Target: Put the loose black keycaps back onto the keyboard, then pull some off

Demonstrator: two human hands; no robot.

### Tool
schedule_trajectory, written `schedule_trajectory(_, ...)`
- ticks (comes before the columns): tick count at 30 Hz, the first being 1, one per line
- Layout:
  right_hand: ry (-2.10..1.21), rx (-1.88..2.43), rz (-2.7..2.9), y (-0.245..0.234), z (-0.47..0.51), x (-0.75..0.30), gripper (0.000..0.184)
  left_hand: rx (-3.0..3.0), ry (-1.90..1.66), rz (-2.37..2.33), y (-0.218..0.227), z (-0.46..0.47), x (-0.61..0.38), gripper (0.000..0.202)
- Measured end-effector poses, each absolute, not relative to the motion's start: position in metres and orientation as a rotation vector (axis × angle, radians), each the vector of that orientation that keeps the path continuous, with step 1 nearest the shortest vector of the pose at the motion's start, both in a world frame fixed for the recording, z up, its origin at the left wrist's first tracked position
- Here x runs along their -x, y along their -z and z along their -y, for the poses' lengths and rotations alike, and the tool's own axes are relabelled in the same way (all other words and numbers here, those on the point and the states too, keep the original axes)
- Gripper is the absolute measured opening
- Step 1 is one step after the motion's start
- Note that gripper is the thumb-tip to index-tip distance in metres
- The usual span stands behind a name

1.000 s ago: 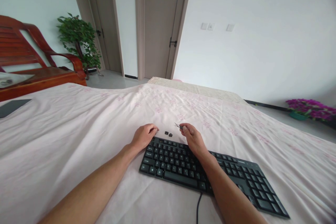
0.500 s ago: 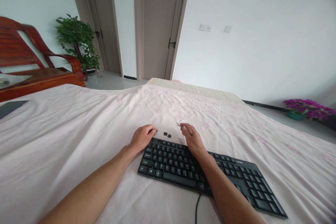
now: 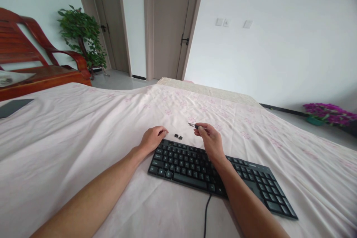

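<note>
A black keyboard (image 3: 192, 180) lies slightly askew on the cloth, its cable running toward me. My left hand (image 3: 153, 137) rests at its upper left corner, fingers curled in; whatever may be in them is hidden. Above the keyboard's back edge, my right hand (image 3: 210, 135) is closed round a small keycap puller (image 3: 192, 125) with a dark handle and thin metal prongs. The prongs point left and hold nothing that I can see. Between the hands, two small black keycaps (image 3: 178, 136) lie on the cloth just behind the keyboard. My right forearm covers part of the keys.
A pale, flower-patterned cloth (image 3: 125, 115) with folds covers the surface. A dark flat object (image 3: 15, 107) lies at the far left. Beyond stand a wooden bench (image 3: 47, 72), a green plant (image 3: 80, 35), doors, and purple flowers (image 3: 329, 113) on the right.
My right hand has moved slightly right and turned, so more of the keycap puller shows. The view has tilted a little. My left hand and the keycaps stay in place.
</note>
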State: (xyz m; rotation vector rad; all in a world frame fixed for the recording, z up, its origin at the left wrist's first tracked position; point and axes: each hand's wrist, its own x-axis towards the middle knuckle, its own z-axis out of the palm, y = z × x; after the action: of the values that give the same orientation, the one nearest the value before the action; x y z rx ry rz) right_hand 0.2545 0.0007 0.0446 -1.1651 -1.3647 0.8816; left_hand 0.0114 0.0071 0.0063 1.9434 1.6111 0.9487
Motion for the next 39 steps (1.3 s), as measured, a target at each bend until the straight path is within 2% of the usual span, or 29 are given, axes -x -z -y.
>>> schedule_trajectory(9,-1.028,1.189,1.681,-0.067,0.027,-0.240,0.040,-1.951,-1.027,-1.542,-0.012,-0.001,-0.014,0.026)
schedule_trajectory(22,-0.818,1.172,1.813,-0.061,0.031,-0.221,0.039,-1.996,-1.124,-1.354,-0.014,0.005,-0.016,0.024)
schedule_trajectory(39,-0.687,1.039,2.015,-0.055,0.017,-0.214,0.031,-2.147,-1.029,-1.184,-0.016,0.005,-0.016,0.023)
